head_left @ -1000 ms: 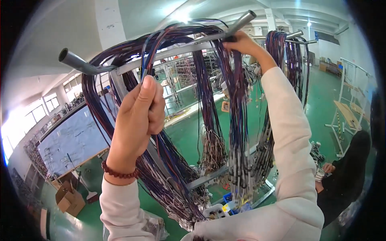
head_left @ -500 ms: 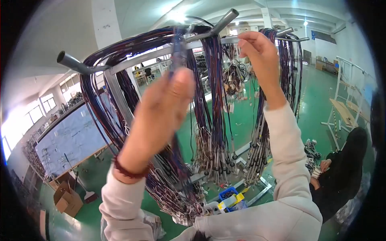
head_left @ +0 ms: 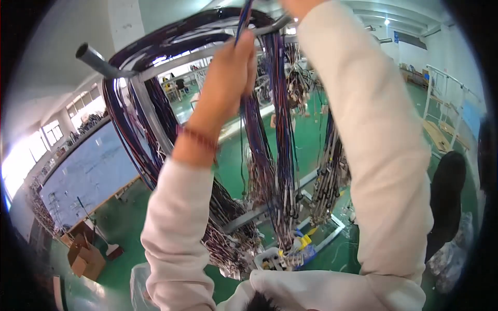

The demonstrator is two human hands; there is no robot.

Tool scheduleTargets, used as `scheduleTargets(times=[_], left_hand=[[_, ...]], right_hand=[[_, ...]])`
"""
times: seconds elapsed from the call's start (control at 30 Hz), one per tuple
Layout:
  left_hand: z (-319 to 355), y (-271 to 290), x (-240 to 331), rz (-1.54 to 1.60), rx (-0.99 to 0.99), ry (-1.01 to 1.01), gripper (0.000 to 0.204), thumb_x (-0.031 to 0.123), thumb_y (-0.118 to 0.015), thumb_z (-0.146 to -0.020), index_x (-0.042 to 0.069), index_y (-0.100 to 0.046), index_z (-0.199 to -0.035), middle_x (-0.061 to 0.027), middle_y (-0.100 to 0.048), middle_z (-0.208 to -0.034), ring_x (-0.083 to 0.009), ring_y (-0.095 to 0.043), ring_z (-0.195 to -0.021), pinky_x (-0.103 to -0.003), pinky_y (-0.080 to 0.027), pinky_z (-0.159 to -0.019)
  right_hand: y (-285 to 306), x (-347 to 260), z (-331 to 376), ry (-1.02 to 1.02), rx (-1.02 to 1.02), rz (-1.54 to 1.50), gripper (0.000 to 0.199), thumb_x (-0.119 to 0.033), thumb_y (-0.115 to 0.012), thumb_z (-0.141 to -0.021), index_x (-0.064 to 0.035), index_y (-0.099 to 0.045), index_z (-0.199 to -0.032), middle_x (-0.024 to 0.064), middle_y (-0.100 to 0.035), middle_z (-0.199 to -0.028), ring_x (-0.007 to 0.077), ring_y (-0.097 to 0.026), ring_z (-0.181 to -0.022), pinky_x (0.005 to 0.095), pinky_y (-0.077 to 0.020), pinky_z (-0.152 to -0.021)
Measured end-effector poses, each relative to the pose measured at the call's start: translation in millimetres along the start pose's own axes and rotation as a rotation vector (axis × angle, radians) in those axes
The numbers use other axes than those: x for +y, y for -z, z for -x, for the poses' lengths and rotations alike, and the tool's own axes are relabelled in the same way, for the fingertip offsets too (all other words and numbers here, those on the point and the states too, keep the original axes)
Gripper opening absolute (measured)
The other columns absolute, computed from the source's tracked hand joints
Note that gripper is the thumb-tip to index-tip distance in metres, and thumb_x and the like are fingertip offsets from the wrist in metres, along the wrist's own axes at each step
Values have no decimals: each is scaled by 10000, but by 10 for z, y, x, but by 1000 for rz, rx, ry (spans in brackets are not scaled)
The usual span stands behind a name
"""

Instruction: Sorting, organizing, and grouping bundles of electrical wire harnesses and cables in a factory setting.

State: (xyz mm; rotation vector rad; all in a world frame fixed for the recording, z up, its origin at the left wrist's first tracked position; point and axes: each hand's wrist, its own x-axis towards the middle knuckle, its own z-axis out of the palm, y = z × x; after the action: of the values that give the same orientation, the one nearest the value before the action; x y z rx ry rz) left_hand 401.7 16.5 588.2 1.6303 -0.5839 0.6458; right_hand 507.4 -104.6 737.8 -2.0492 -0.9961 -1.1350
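Note:
My left hand [head_left: 231, 72] is raised in front of the metal rack, its fingers closed round a bundle of thin dark blue and reddish cables [head_left: 243, 23]. That bundle runs up from the fist past the top edge of the view. Only the wrist side of my right hand [head_left: 302, 7] shows at the top edge; its fingers are out of view. Behind my hands, thick cable bundles [head_left: 281, 111] hang over the rack's grey bar [head_left: 179, 75], with connectors at their lower ends. A looped bundle [head_left: 174, 39] drapes over the rack's left side.
A grey pipe end [head_left: 92, 56] sticks out at the rack's upper left. A blue-topped table [head_left: 93, 166] stands left, with a cardboard box [head_left: 86, 257] and a broom [head_left: 113, 251] on the green floor. At right, a person in dark clothing [head_left: 447, 192] sits near a white frame [head_left: 445, 103].
My right hand has gone up and left, mostly out of the view. My left hand has risen with the cable bundle. The picture has shifted slightly.

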Motion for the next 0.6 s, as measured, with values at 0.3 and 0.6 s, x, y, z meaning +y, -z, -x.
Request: scheduleTargets(times=[0.3, 0.6], left_hand=[[-78, -598, -88, 282, -210, 108, 331, 334, -437, -941, 129, -375, -688, 52, -322, -538, -66, -256, -418, -231, -208, -403], [-595, -1151, -277, -475, -141, -215, 408, 306, -395, -933, -68, -557, -934, -301, -583, -824, -390, -607, -777, -427, -472, -667]], right_hand=[[350, 762, -443, -689, -136, -1529, 199, -80, -440, -872, 62, -508, -750, 87, -419, -528, 145, -353, -362, 273, -335, -348], [710, 1885, 79, -749, -127, -1551, 82, -42, -535, -833, 24, -503, -798, 73, -477, -613, 113, -373, -412, 252, -347, -395]])
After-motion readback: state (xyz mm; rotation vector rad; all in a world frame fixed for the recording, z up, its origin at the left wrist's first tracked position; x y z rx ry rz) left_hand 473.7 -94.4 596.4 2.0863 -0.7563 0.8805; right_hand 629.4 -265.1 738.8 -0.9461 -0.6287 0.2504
